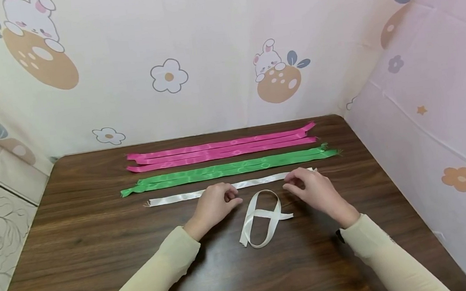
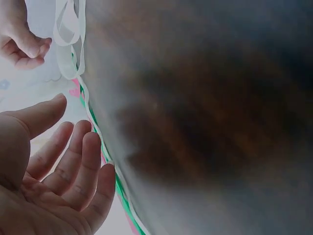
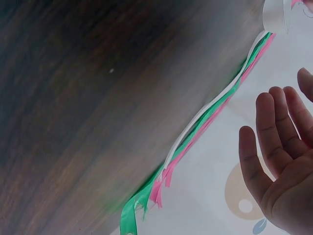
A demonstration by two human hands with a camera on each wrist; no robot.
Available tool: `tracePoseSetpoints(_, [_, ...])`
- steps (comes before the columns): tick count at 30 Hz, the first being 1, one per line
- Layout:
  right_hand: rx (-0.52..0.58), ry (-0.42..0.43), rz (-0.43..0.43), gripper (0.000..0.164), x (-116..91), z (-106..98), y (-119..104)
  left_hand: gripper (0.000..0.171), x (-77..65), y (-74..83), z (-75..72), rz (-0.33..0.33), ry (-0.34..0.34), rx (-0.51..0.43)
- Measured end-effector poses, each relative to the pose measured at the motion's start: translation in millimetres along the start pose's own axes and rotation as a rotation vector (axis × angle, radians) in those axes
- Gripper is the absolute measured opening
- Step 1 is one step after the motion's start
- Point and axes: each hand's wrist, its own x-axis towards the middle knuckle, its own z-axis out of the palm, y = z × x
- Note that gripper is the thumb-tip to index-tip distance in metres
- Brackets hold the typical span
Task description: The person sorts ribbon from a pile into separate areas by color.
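A straight white ribbon (image 1: 175, 198) lies flat across the dark wooden table (image 1: 79, 254). Nearer the person, a second white ribbon (image 1: 248, 226) is looped over itself, its ends crossing, between the two hands. My left hand (image 1: 213, 206) is just left of the loop, over the straight ribbon, and holds nothing. On the other side, my right hand (image 1: 317, 192) hovers by the straight ribbon's right end, also with nothing in it. Fingers of the left hand (image 2: 68, 181) look loosely bent in the left wrist view; those of the right hand (image 3: 283, 161) are relaxed in the right wrist view.
Green ribbons (image 1: 227, 168) lie side by side behind the straight white one, and pink ribbons (image 1: 216, 151) lie behind those. A patterned cloth (image 1: 207, 49) hangs at the table's back edge and continues along the right side.
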Motion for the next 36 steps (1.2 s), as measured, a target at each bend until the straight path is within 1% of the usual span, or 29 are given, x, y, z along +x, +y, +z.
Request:
tracePoseSetpoints(5, [-0.005,-0.006,-0.002,0.018,-1,3,-2,0.015,1.1,2.6,4.7,0.001,0.0,-0.013])
tracePoseSetpoints(10, [-0.021,-0.019,-0.002,0.016,-2,7,-5,0.015,3.0,5.2,9.2,0.011,-0.029,-0.003])
tracePoseSetpoints(15, [-0.033,-0.022,-0.013,0.015,-2,13,-10,0.017,4.5,9.6,12.4,-0.009,-0.074,0.045])
tracePoseSetpoints(20, [-0.046,-0.014,-0.036,0.014,-3,21,-12,0.018,7.0,13.7,16.8,-0.003,-0.091,0.108])
tracePoseSetpoints(25, [-0.068,-0.018,-0.046,0.014,-3,26,-15,0.016,9.8,17.2,21.4,0.014,-0.093,0.135])
tracePoseSetpoints(29, [-0.093,-0.033,-0.049,0.015,-2,28,-18,0.012,9.2,19.4,23.3,0.027,-0.102,0.151])
tracePoseSetpoints(33, [-0.128,-0.057,-0.049,0.013,-1,29,-21,0.011,8.1,18.3,25.7,0.044,-0.091,0.162])
tracePoseSetpoints(36, [-0.142,-0.059,-0.052,0.01,-2,29,-21,0.012,7.1,17.5,26.6,0.054,-0.083,0.159])
